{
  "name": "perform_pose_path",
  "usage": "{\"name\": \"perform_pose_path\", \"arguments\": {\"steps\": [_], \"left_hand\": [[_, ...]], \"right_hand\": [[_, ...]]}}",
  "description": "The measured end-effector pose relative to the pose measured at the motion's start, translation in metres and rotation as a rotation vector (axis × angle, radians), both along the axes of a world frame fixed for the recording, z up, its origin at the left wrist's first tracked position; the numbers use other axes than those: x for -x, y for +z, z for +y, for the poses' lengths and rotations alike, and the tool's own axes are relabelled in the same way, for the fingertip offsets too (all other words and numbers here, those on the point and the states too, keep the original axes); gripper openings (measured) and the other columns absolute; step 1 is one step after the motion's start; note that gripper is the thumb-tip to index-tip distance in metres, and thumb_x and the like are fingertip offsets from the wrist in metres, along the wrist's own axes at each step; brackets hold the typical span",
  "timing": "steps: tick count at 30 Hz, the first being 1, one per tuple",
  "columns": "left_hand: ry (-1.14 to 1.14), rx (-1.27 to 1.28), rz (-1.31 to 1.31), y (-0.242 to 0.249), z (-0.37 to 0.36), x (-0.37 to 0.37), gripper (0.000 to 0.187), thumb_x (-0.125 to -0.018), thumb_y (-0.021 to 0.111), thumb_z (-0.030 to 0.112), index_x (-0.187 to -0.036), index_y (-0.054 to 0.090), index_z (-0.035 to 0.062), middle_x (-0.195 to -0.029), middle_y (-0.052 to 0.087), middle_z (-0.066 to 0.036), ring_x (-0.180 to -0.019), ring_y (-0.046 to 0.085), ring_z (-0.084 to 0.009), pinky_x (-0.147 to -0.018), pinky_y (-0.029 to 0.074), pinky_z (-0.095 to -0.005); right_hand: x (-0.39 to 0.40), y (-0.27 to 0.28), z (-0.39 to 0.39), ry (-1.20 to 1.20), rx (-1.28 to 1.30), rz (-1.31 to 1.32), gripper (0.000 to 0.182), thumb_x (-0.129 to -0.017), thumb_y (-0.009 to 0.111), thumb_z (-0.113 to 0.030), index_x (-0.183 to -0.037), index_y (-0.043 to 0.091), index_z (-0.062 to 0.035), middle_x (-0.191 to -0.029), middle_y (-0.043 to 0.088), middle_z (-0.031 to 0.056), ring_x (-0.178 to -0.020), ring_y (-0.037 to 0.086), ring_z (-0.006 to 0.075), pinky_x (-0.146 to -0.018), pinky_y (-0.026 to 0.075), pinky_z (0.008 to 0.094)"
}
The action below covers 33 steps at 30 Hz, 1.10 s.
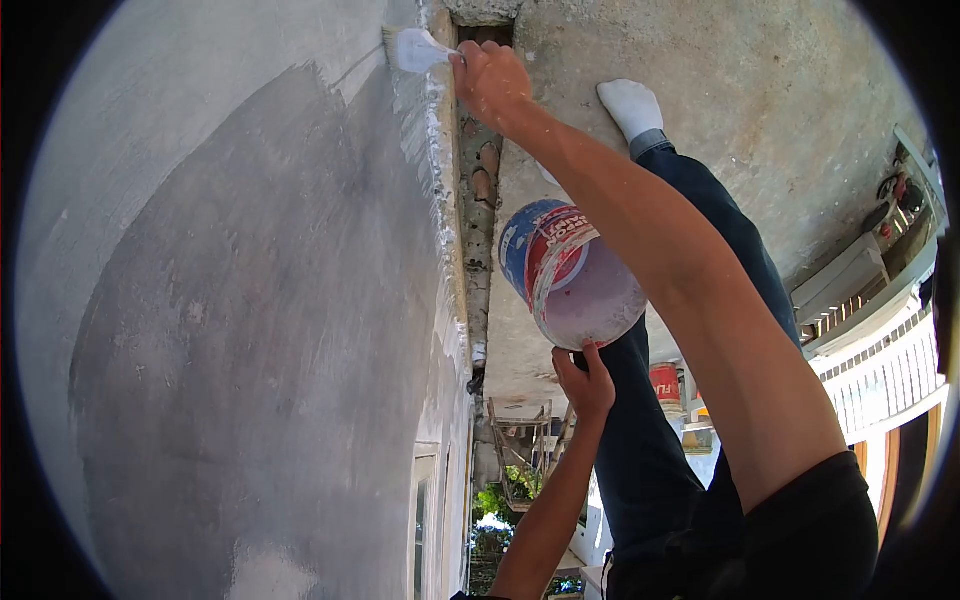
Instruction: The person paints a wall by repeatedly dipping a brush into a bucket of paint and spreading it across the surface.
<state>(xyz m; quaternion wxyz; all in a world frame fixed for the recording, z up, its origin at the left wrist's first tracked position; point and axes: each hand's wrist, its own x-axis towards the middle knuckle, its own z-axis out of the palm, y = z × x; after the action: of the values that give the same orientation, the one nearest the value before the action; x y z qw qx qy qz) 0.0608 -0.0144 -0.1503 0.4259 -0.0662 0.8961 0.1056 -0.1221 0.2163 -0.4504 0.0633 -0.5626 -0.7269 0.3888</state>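
My right hand (492,82) is closed around the handle of a flat paintbrush (418,51). Its bristles lie against the grey wall (250,260), close to the wall's rough base edge (440,170). My left hand (586,383) grips the rim of a blue and red paint bucket (530,248), thumb over the lip. The bucket tilts so that its mouth shows, with whitish residue inside; my right forearm covers part of it. A darker, damp-looking patch spreads over much of the wall beside the brush.
A narrow gutter (478,250) with broken pieces runs between wall and concrete floor (720,60). My white-socked foot (632,106) rests on that floor. Behind stand a red paint can (665,384), a wooden ladder-like frame (522,440) and a white railing (880,375).
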Motion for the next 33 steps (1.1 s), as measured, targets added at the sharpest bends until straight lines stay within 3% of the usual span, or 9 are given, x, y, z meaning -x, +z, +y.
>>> {"name": "perform_pose_path", "arguments": {"steps": [4,9,12,15,17,19,21,28,33], "left_hand": [[-0.018,0.018,0.004,-0.002,0.004,0.000,0.029,-0.097,0.056,0.021,-0.110,0.050,-0.0050,-0.107,0.061,-0.023,-0.100,0.058,-0.0365,-0.092,0.042,-0.0412],[-0.033,0.008,0.006,-0.001,0.007,0.002,0.028,-0.097,0.056,0.021,-0.107,0.050,-0.0045,-0.104,0.061,-0.022,-0.098,0.058,-0.0367,-0.091,0.042,-0.0411],[0.002,-0.011,-0.001,-0.002,0.004,0.004,0.032,-0.096,0.058,0.025,-0.105,0.050,-0.0043,-0.103,0.057,-0.024,-0.100,0.055,-0.0405,-0.090,0.041,-0.0460],[0.027,-0.011,-0.003,-0.003,0.001,0.003,0.033,-0.095,0.058,0.027,-0.104,0.050,-0.0040,-0.102,0.056,-0.025,-0.100,0.053,-0.0424,-0.089,0.040,-0.0485],[0.006,0.000,-0.002,-0.004,-0.001,0.004,0.031,-0.095,0.058,0.025,-0.105,0.050,-0.0040,-0.103,0.058,-0.024,-0.100,0.055,-0.0402,-0.089,0.041,-0.0457],[-0.034,0.019,-0.007,-0.001,-0.002,0.005,0.028,-0.096,0.056,0.021,-0.108,0.050,-0.0041,-0.106,0.062,-0.022,-0.100,0.059,-0.0358,-0.091,0.043,-0.0401],[-0.030,0.010,0.007,-0.001,-0.002,0.006,0.028,-0.096,0.056,0.021,-0.108,0.051,-0.0040,-0.105,0.062,-0.022,-0.100,0.060,-0.0361,-0.091,0.043,-0.0405],[-0.052,0.016,0.021,-0.003,0.002,0.003,0.030,-0.096,0.056,0.024,-0.105,0.050,-0.0041,-0.102,0.061,-0.023,-0.098,0.059,-0.0386,-0.089,0.043,-0.0426],[-0.054,-0.009,-0.001,-0.005,0.002,0.000,0.033,-0.094,0.058,0.028,-0.102,0.049,-0.0032,-0.098,0.056,-0.024,-0.099,0.052,-0.0416,-0.088,0.039,-0.0498]], "right_hand": [[-0.001,0.090,0.001,-0.021,0.001,0.154,0.011,-0.087,0.061,-0.010,-0.092,0.066,-0.0017,-0.081,0.063,0.0174,-0.078,0.062,0.0358,-0.071,0.050,0.0435],[-0.041,0.158,-0.002,-0.022,0.169,0.460,0.019,-0.090,0.062,-0.013,-0.103,0.067,-0.0002,-0.080,0.062,0.0170,-0.077,0.061,0.0345,-0.069,0.049,0.0441],[-0.048,0.145,0.005,0.043,0.263,0.580,0.023,-0.094,0.062,-0.017,-0.110,0.066,-0.0011,-0.083,0.061,0.0163,-0.079,0.060,0.0353,-0.072,0.049,0.0431],[-0.038,0.076,0.007,0.092,0.170,0.534,0.024,-0.095,0.060,-0.018,-0.112,0.066,-0.0035,-0.087,0.062,0.0159,-0.082,0.061,0.0355,-0.075,0.049,0.0429],[-0.028,0.040,0.015,0.057,0.146,0.349,0.026,-0.096,0.055,-0.024,-0.105,0.068,-0.0042,-0.092,0.065,0.0173,-0.088,0.062,0.0362,-0.082,0.050,0.0452],[-0.021,0.033,0.027,0.004,0.177,0.194,0.025,-0.097,0.054,-0.024,-0.101,0.068,-0.0038,-0.093,0.065,0.0184,-0.090,0.062,0.0372,-0.084,0.050,0.0460],[-0.015,0.039,0.035,-0.012,0.168,0.116,0.024,-0.096,0.053,-0.022,-0.096,0.068,-0.0034,-0.092,0.065,0.0191,-0.091,0.062,0.0379,-0.084,0.050,0.0461],[-0.009,0.152,0.040,-0.080,-0.011,0.330,0.018,-0.088,0.063,-0.014,-0.095,0.069,0.0012,-0.077,0.065,0.0167,-0.072,0.064,0.0351,-0.065,0.051,0.0433],[-0.028,0.248,0.053,-0.094,0.226,0.498,0.022,-0.088,0.064,-0.018,-0.095,0.071,0.0007,-0.080,0.065,0.0173,-0.076,0.064,0.0339,-0.070,0.051,0.0428]]}}
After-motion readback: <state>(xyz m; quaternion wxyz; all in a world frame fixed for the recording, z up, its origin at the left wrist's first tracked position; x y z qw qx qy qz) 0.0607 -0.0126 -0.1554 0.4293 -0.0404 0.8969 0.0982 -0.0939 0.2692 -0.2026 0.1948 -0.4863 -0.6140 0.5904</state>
